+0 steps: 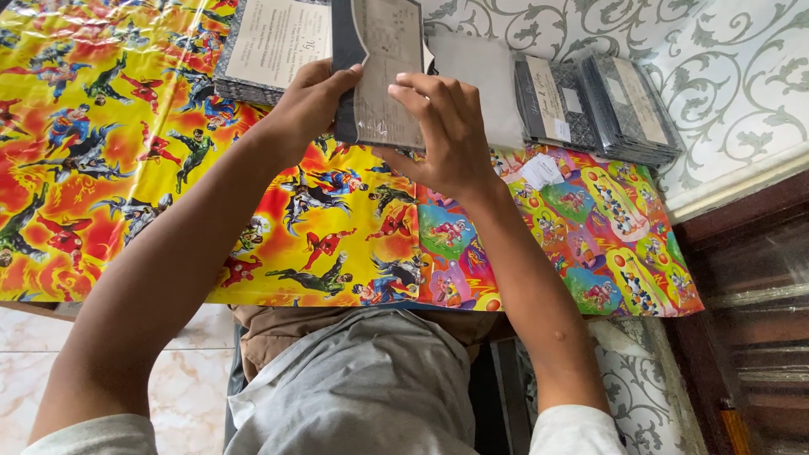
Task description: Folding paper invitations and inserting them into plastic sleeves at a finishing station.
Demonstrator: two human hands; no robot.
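1. Grey card in clear sleeve (pixel 383 76) held upright above the counter's far edge.
2. Left hand (pixel 308 105) pinches its left edge; right hand (pixel 447 135) pinches the right side.
3. Bright cartoon wrapping paper (pixel 168 168) lies beneath; card stacks (pixel 598 105) lie beyond.

left hand (pixel 308 105) + right hand (pixel 447 135) grip grey card packet (pixel 388 76) | over cartoon wrapping paper (pixel 126 152)

Single head-worn view, looking steeply down, close over the lap and the cartoon-printed table cover (pixel 126 152)
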